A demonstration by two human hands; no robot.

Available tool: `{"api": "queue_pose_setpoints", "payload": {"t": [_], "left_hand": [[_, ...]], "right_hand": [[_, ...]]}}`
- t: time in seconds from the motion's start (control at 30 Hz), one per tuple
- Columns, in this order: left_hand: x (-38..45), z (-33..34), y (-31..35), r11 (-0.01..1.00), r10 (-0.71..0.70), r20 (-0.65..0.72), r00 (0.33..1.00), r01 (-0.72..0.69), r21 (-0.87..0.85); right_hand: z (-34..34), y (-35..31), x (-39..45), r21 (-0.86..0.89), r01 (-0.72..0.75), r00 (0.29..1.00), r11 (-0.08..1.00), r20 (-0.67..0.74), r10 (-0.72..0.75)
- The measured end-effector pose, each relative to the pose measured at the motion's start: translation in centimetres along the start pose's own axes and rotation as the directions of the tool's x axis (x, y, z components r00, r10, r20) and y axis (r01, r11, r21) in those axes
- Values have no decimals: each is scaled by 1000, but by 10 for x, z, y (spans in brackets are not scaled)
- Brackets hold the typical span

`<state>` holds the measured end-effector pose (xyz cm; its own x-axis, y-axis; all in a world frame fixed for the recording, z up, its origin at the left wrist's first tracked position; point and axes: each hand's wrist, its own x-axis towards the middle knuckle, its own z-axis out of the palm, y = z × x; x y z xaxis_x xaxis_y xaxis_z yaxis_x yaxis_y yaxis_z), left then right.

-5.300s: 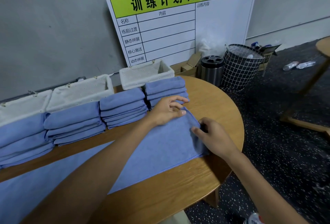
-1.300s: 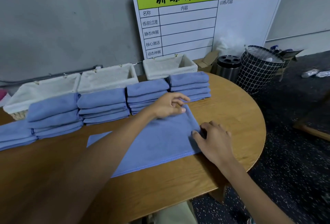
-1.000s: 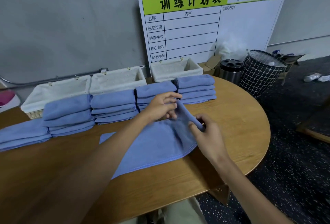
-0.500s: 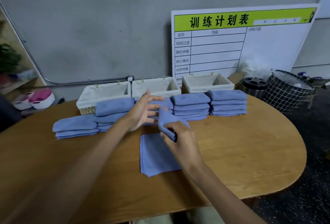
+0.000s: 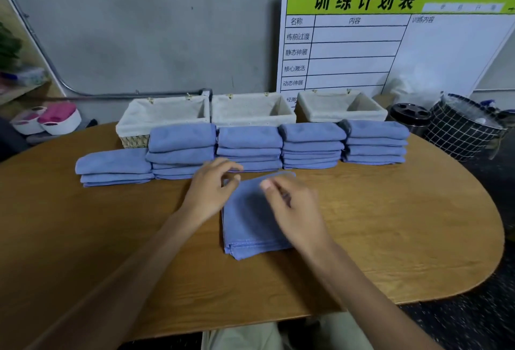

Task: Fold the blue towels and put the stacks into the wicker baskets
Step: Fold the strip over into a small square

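Note:
A blue towel (image 5: 250, 227), folded into a small rectangle, lies flat on the wooden table (image 5: 390, 224) in front of me. My left hand (image 5: 211, 188) pinches its far left corner. My right hand (image 5: 295, 210) hovers over its right half with loose fingers, blurred by motion. Behind the towel runs a row of several stacks of folded blue towels (image 5: 249, 149); the leftmost stack (image 5: 114, 167) is the lowest. Three wicker baskets with white liners stand behind the stacks: left (image 5: 131, 128), middle (image 5: 250, 119), right (image 5: 334, 117). All three look empty.
A white and green planning board (image 5: 390, 43) leans on the grey wall behind the baskets. A black canister (image 5: 409, 115) and a wire bin (image 5: 462, 132) stand beyond the table's right end. Pink and white bowls (image 5: 47, 119) sit low at the left.
The long towel has been folded over from right to left into a small rectangle. My right hand has laid the fold down and let go. My view has swung left.

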<state>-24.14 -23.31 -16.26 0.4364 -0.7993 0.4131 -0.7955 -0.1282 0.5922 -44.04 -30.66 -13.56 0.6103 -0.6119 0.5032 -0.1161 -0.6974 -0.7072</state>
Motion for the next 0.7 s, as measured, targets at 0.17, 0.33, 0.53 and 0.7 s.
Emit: {"api": "queue_pose_setpoints", "payload": {"t": [0.17,0.33,0.53,0.7], "left_hand": [[-30,29,38,987,-35,203,979,1,164],[-46,27,25,901,-208,414,886,9,434],[-44,20,28,883,-219,448,867,-19,468],[-23,4,13,848,-173,535,827,-151,508]], "right_hand": [[2,38,14,-404,21,965,915,247,87],[-2,65,-5,-564,26,840,826,461,288],[-2,67,-3,-585,-2,825,811,458,333],[-23,62,-12,-578,6,833,816,454,315]]}}
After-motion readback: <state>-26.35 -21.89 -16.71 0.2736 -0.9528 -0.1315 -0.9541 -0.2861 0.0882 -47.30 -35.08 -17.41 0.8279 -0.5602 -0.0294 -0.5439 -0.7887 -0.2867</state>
